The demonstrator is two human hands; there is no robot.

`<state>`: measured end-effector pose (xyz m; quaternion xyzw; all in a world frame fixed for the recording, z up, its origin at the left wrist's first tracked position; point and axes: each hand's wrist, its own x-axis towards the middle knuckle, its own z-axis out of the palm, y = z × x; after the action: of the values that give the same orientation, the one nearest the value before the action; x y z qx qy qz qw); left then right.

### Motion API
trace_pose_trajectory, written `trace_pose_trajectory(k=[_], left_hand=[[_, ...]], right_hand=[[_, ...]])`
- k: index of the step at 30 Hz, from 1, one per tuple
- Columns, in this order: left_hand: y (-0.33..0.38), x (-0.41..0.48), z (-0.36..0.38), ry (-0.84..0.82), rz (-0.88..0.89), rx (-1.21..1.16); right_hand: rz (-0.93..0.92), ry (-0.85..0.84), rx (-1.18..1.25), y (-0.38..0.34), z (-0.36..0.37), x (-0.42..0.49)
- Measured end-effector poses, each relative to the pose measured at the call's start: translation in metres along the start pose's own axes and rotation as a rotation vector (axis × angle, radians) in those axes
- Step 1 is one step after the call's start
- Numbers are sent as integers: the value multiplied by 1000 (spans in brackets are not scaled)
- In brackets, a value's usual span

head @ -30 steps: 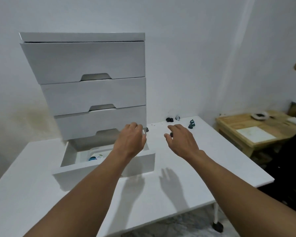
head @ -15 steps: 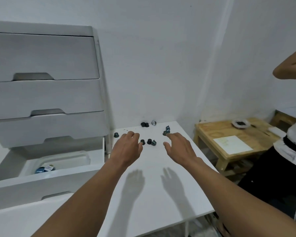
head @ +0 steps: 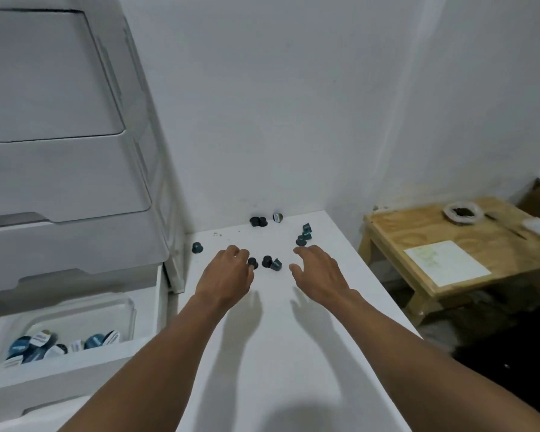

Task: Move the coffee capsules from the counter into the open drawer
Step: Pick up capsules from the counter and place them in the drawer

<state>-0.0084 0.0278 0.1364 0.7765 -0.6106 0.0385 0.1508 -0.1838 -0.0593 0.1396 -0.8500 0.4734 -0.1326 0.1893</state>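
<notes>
Several dark coffee capsules lie scattered on the white counter (head: 293,353). One capsule (head: 253,262) sits right at the fingertips of my left hand (head: 228,277); whether they touch it I cannot tell. Two capsules (head: 271,263) lie between my hands. My right hand (head: 318,271) hovers open, fingers spread, just below a small group of teal capsules (head: 303,236). A lone capsule (head: 196,247) stands near the drawer unit, and three more capsules (head: 264,219) rest by the wall. The open bottom drawer (head: 75,363) at lower left holds a white tray with several capsules (head: 44,344).
A white drawer unit (head: 69,169) with three closed drawers rises at the left, above the open one. A low wooden table (head: 449,254) with a sheet of paper and a round dish stands to the right, past the counter's edge. White walls close the corner behind.
The view has swung right and down, away from the drawer and onto the capsules. Both hands have reached forward to the capsules. The other person at the right is out of view.
</notes>
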Motion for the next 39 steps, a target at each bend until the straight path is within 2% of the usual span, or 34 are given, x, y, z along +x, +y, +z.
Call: trace_pose_trajectory(k=[8, 15, 23, 33, 39], left_hand=[[-32, 77, 54, -110, -19, -69], [-55, 102, 105, -249, -65, -142], [-67, 133, 149, -345, -98, -118], [-74, 166, 194, -384, -145, -186], [-77, 174, 214, -450, -128, -137]], right_hand=[[82, -70, -16, 14, 43, 85], [94, -139, -24, 33, 92, 114], [108, -232, -4, 47, 122, 166], [130, -283, -5, 59, 163, 207], [141, -276, -14, 71, 177, 214]])
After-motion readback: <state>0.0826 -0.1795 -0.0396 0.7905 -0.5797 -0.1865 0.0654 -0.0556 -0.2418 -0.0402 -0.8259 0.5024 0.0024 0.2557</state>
